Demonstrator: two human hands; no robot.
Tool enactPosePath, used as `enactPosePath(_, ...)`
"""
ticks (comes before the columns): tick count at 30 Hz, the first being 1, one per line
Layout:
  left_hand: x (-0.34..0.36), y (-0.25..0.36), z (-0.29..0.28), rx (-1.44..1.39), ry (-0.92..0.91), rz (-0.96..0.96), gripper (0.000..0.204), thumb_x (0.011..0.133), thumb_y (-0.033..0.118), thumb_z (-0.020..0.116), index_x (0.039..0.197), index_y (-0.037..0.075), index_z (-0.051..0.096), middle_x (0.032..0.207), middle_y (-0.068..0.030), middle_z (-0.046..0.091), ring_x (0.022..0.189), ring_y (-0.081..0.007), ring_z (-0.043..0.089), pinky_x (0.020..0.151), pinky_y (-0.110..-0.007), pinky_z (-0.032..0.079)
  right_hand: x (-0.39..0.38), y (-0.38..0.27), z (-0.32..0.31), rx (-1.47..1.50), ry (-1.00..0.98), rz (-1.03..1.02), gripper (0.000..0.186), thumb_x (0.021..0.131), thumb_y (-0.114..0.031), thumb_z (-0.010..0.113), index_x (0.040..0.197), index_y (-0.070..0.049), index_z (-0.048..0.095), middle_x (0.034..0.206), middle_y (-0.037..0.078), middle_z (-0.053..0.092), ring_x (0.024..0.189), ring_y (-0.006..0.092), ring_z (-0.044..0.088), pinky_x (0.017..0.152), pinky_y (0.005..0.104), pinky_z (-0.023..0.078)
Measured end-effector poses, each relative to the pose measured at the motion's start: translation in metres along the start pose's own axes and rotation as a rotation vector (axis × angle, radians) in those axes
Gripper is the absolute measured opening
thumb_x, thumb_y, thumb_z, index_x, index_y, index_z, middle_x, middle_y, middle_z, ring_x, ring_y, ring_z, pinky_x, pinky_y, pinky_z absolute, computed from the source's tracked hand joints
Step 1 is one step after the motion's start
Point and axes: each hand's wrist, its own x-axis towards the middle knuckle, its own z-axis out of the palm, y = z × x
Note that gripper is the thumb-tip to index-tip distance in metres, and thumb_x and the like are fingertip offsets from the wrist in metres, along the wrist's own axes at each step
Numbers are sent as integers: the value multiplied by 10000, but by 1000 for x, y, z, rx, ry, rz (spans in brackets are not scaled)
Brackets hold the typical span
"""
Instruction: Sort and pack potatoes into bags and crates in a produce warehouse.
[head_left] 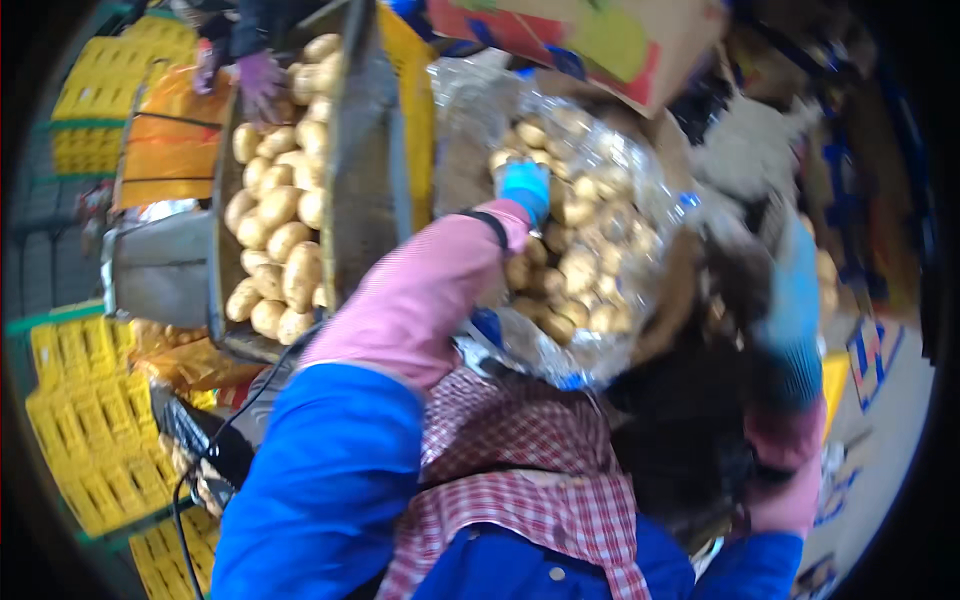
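My left hand, in a blue glove, reaches onto the potatoes heaped in a box lined with clear plastic. It touches the potatoes at the heap's far left side; its fingers are mostly hidden, so a grip cannot be made out. Off to the right, my right hand, also in a blue glove, is smeared by motion beside a dark brown shape that I cannot make out. Whether it holds anything does not show.
A metal chute full of potatoes runs along the left. Another person's purple-gloved hand is at its far end. Yellow crates stand farther left. A printed cardboard box sits beyond the heap. A black cable hangs near my left arm.
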Motion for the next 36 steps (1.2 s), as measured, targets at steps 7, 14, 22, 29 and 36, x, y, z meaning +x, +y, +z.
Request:
enactPosePath(7,47,-63,80,269,50,110,304,871,155,452,1140,229,572,1109,-152,506,1004,-310,524,837,-392,450,8,-42,-1,430,244,325,335,857,-92,522,1160,47,491,869,71,579,629,56,500,491,172,413)
enactPosePath(14,26,-53,80,-291,43,-55,267,825,301,550,998,116,636,898,-183,615,942,-361,601,825,-447,483,7,-56,3,356,175,434,300,888,-77,524,1173,8,492,892,44,584,656,40,518,500,159,417)
enactPosePath(22,-57,-31,-51,-721,95,22,619,640,363,763,1176,137,551,975,-164,641,929,-301,629,811,-402,496,19,-29,37,379,4,226,373,855,-122,583,1195,8,501,830,32,590,613,52,527,477,167,414)
enactPosePath(29,-177,7,-119,-1680,611,136,317,953,295,486,1128,44,565,1038,-73,598,962,-158,560,849,-292,465,-10,-27,94,406,-205,242,385,893,-168,566,1242,-26,485,792,24,610,576,51,550,472,170,440)
enactPosePath(36,-293,-7,-110,-1816,865,372,823,744,129,718,1409,45,240,1380,-111,361,1265,-200,376,1057,-341,328,-57,-60,156,709,-430,165,520,912,-146,545,1376,-11,353,1125,107,577,693,52,562,609,175,476)
